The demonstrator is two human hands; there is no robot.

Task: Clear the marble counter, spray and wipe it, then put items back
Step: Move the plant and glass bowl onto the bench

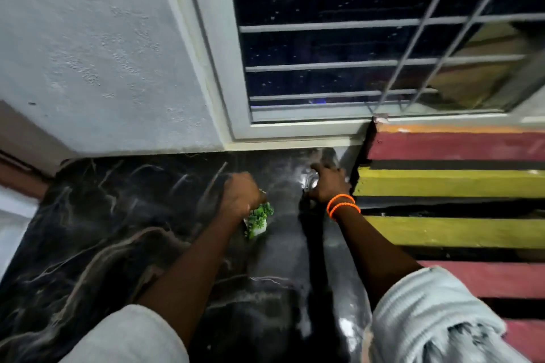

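Left fingers: the left hand (240, 194) is curling shut around the top of a small green plant (259, 216), the knuckles covering most of the foliage.
Right fingers: the right hand (326, 183) is wrapping over a clear, shiny thing (311, 181), possibly a glass jar; the frame is blurred there, so whether the fingers are clamping it or only resting on it I cannot tell.
Plant: it is sitting in a white pot (261, 230) that is showing just below and to the near side of the left hand, either touching the marble counter (118, 215) or just above it; the view is not settling which.
Deciding relation: the plant is lying directly under the left fingers, its axis running upright from pot to leaves, so a straight vertical move is what the left hand is set up for; the right hand is well to the right of it and occupied.
Clear thing: it is standing at the far right end of the counter, just beside the striped painted steps (457, 186) and near the window frame (295, 130).
Wrist: orange bands (342, 205) are ringing the right wrist.
Counter: the dark veined slab is looking otherwise bare.
Step, as a judgement: items are either being lifted off or being set back; the bare surface is hinting at the latter.
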